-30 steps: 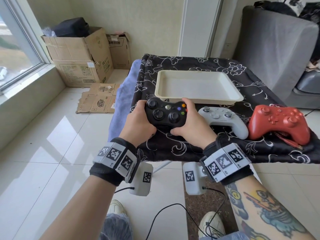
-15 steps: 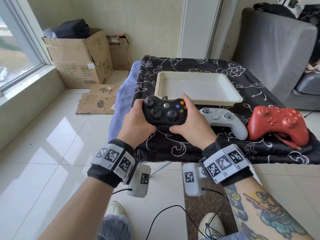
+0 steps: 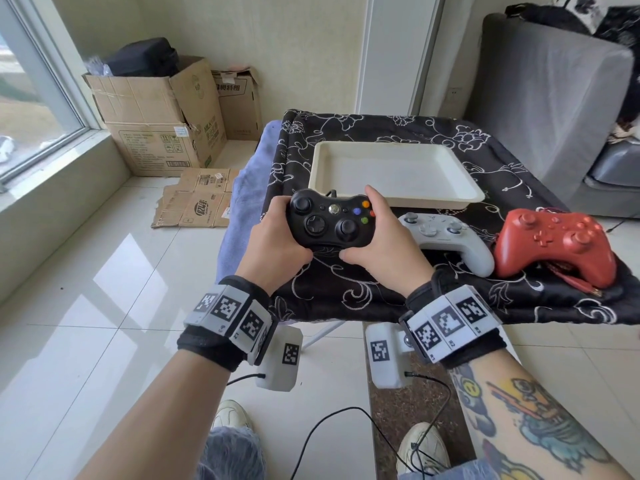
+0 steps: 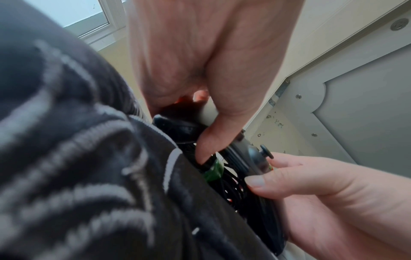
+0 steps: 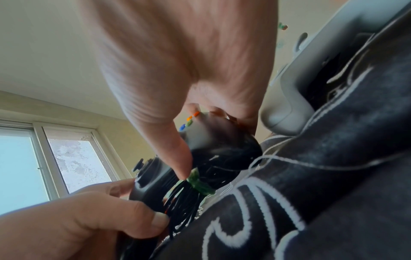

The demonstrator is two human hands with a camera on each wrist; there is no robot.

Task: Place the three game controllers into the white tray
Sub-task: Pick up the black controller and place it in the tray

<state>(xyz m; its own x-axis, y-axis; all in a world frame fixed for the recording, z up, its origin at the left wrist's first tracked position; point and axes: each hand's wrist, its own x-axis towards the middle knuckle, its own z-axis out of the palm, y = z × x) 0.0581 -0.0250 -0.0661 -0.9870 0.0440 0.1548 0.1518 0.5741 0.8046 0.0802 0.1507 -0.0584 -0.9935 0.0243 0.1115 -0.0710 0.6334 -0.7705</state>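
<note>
A black controller (image 3: 332, 220) with coloured buttons is held just above the near-left part of the table. My left hand (image 3: 277, 237) grips its left handle and my right hand (image 3: 381, 244) grips its right handle. In the right wrist view its coiled black cable (image 5: 184, 198), bound with a green tie (image 5: 198, 184), hangs under the black controller (image 5: 218, 140). The white tray (image 3: 398, 174) lies empty just beyond it. A white controller (image 3: 446, 237) and a red controller (image 3: 554, 244) rest on the cloth to the right.
The table wears a black floral cloth (image 3: 346, 292) that drapes over its front edge. A grey sofa (image 3: 554, 98) stands at the right behind the table. Cardboard boxes (image 3: 156, 116) sit on the floor at the left by the window.
Both hands have moved the black controller slightly up and toward the tray. The white and red controllers have not moved.
</note>
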